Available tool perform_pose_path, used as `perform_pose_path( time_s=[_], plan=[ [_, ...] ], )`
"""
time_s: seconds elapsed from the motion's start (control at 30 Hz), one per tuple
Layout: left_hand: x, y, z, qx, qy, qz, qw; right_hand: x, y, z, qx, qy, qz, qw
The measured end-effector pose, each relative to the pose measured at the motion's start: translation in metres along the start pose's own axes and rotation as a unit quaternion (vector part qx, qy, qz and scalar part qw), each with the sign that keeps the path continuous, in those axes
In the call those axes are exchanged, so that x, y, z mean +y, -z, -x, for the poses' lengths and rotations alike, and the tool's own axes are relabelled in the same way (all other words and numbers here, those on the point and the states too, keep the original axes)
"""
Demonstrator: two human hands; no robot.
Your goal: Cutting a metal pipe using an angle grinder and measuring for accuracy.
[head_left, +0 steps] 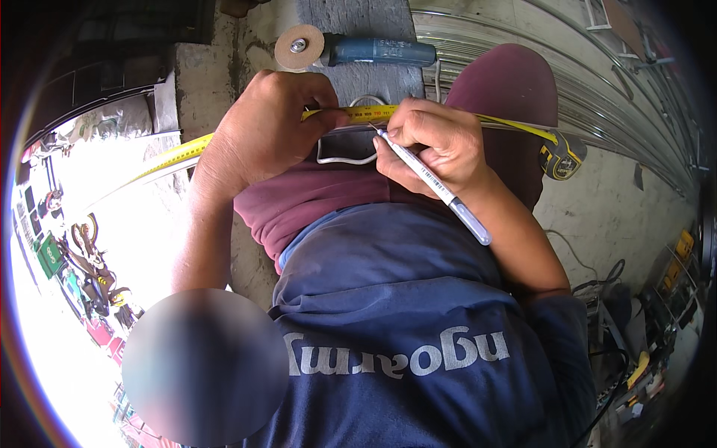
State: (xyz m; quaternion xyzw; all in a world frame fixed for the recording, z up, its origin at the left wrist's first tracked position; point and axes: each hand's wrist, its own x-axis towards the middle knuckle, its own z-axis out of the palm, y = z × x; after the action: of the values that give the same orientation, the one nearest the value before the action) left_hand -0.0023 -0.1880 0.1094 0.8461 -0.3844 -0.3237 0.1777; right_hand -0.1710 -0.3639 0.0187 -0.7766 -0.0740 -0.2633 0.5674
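Note:
The yellow blade of a tape measure runs crosswise in front of me, along a thin shiny metal bar or tube. My left hand is closed on the blade, thumb and fingers pinching it. In my right hand is a white pen, its fine tip at the blade's lower edge between my two hands. The right fingers also rest against the blade. At the blade's right end hangs the black and yellow tape case, beside my knee. What my left palm covers is hidden.
A blue angle grinder with a tan disc lies on a worn grey board ahead. Long metal tubes lie on the floor at the far right. A cable and tools are at right; parked motorbikes stand at left.

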Motion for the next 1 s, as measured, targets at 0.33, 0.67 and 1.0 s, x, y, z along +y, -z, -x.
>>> perform_pose_path(
  time_s=[0.33, 0.67, 1.0],
  plan=[
    [-0.0011, -0.0007, -0.0005, 0.0, 0.0, -0.004, 1.0, 0.0016, -0.0003, -0.0001, 0.001, 0.005, -0.001, 1.0],
    [-0.0008, -0.0014, -0.0002, 0.008, -0.002, -0.005, 1.0, 0.0008, 0.0001, -0.0008, 0.0, 0.0, 0.0, 1.0],
    [-0.0016, -0.0016, 0.0001, 0.019, -0.027, -0.002, 0.999, 0.0018, 0.0002, -0.0006, -0.002, 0.004, 0.002, 1.0]
  ],
)
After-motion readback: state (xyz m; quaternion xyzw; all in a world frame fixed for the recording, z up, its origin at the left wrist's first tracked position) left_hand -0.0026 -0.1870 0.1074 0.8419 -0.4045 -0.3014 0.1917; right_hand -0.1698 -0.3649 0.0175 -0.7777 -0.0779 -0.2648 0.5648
